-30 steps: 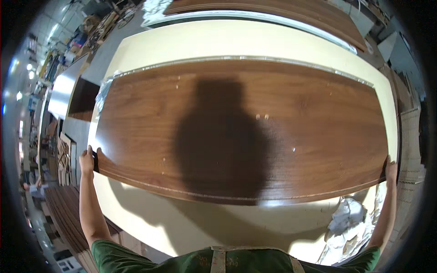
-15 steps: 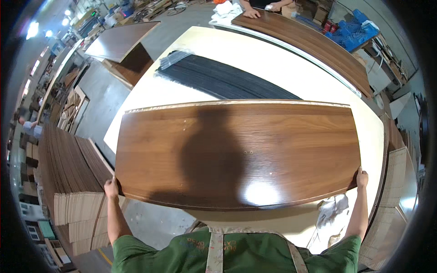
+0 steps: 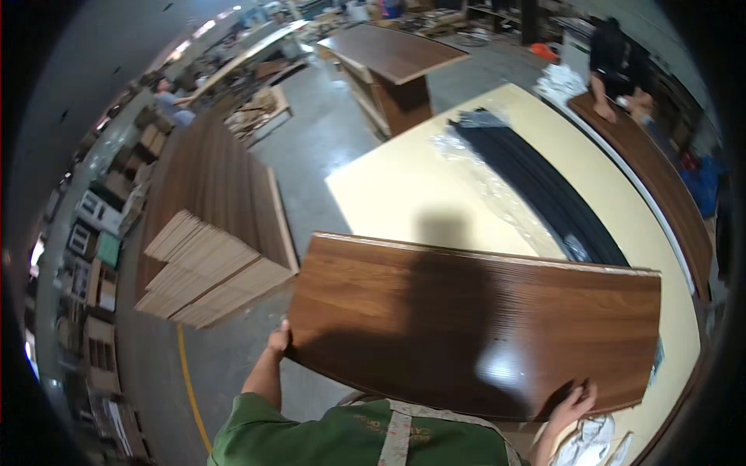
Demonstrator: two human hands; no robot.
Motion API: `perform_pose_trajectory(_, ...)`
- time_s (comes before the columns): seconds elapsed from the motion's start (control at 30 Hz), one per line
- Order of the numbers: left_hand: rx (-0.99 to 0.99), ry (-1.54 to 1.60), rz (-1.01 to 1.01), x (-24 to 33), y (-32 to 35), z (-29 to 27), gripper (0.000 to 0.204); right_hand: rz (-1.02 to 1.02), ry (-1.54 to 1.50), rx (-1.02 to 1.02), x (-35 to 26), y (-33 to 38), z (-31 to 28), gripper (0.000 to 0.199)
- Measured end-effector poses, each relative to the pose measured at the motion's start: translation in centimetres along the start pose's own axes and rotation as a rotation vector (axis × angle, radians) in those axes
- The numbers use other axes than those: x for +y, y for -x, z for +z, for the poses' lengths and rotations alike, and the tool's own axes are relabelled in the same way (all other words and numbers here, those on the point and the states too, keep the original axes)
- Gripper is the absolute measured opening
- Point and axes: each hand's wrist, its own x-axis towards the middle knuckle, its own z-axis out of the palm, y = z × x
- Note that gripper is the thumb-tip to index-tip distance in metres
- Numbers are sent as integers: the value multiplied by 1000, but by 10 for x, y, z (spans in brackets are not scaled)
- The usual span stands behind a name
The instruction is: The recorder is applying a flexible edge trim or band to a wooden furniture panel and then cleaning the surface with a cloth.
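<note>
A glossy brown wood-grain panel [image 3: 365,311] lies across the near part of a cream-topped table [image 3: 404,179], its left end reaching past the table. My left hand [image 3: 280,338] is closed around the panel's near left corner. Near the panel's front edge, towards its right end, my right hand [image 3: 576,402] is over the top face with its fingers apart and slightly bent, gripping nothing; whether the fingertips touch the panel I cannot tell. Behind the panel is a bundle of black strips [image 3: 536,179] in clear plastic film. A white cloth [image 3: 584,444] lies beside my right wrist.
A tall stack of brown panels [image 3: 210,179] stands at the left on the grey floor. Farther back is a brown-topped table [image 3: 388,50]. At the far right another person [image 3: 618,66] has hands on a long brown panel [image 3: 653,179].
My right hand has let go of the panel's right end and moved to its front edge. The left hand keeps its hold. The view has turned left, showing more of the stack.
</note>
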Motion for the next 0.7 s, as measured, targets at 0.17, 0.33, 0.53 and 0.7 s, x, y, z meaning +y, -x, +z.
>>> perform_pose_trajectory(0.17, -194, 5, -52, -40, -20, -17, 91, 56, -189, -859, -110, 113, 40, 27)
perform_pose_trajectory(0.33, -157, -38, -88, 24, 29, -21, 92, 631, -809, -1658, 31, 259, 131, 30)
perform_pose_trajectory(0.53, -285, 105, 164, -20, 5, -6, 76, 699, -32, -1469, -227, 260, 121, 44)
perform_pose_trajectory(0.7, -207, 142, 388, -68, -12, 21, 58, 617, -106, -1344, -195, 325, 153, 55)
